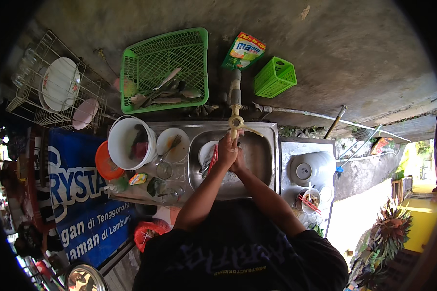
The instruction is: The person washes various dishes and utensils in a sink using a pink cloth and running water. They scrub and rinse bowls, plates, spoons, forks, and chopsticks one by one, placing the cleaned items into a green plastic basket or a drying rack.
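Note:
My left hand (227, 150) and my right hand (237, 162) are pressed together under the outlet of the plastic tap (236, 122), over the stainless steel sink (255, 156). Whether anything lies between the palms cannot be told. Left of the hands, a white bowl (206, 152) with red chopsticks (213, 158) and metal cutlery sits in the basin. A plate (178, 137) with food residue and a fork lies on the drainboard, beside a white bucket (151, 145) and several glasses.
Above hang a green basket (206, 69) of cutlery, a dish soap pouch (244, 51) and a small green basket (275, 78). A wire rack (91, 82) holds plates at left. Stacked bowls (315, 169) and a bowl with red chopsticks (309, 205) stand on the right-hand table. An orange basin (103, 162) is beside the bucket.

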`<state>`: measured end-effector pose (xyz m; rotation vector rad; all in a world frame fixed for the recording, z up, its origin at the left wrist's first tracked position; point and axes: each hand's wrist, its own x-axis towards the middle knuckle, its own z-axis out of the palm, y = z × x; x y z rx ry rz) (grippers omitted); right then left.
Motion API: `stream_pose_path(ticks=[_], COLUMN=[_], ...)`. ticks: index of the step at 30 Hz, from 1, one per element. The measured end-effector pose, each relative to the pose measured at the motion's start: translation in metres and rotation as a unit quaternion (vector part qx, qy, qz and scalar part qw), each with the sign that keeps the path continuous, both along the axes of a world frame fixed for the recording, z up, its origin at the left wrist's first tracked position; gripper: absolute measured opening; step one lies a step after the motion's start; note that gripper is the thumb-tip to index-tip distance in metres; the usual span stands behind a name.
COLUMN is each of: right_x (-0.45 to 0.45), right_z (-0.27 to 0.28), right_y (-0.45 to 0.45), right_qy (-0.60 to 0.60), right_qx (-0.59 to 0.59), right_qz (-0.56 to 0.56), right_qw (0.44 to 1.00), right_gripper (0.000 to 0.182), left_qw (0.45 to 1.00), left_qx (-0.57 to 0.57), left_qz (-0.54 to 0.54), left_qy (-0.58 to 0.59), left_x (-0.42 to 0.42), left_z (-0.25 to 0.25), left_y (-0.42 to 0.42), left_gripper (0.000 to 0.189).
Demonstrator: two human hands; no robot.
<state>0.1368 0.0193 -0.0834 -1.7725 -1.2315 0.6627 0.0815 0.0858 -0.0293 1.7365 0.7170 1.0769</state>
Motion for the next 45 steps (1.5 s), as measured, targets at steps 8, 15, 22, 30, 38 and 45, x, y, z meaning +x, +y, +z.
stream_pose_path(ticks=[8, 15, 22, 30, 38, 45], right_x=[-0.007, -0.009, -0.019, -0.011, -0.009, -0.015], right_z=[0.003, -0.008, 0.039, 0.035, 0.062, 0.059], right_y=[0.006, 0.012, 0.014, 0.006, 0.015, 0.014], right_qy=[-0.050, 0.205, 0.208, 0.071, 0.134, 0.093], right_qx=[0.115, 0.095, 0.179, 0.041, 0.070, 0.004], right_qz=[0.054, -0.016, -0.029, -0.065, 0.004, -0.002], right_qw=[0.991, 0.974, 0.961, 0.995, 0.988, 0.996], right_gripper=[0.026, 0.025, 0.017, 0.026, 0.030, 0.042], left_qw=[0.990, 0.887, 0.921, 0.833, 0.817, 0.903], left_qx=[-0.117, -0.411, -0.386, -0.540, -0.537, -0.413], left_qz=[0.014, -0.029, -0.042, -0.022, 0.016, -0.098], left_qy=[0.082, -0.208, -0.040, -0.116, -0.209, -0.064], left_x=[-0.023, -0.033, -0.038, -0.028, -0.023, -0.027], left_z=[-0.054, -0.083, -0.138, -0.097, -0.061, -0.079], left_y=[-0.005, -0.028, -0.034, -0.031, -0.032, -0.024], left_gripper=[0.053, 0.055, 0.049, 0.044, 0.049, 0.050])
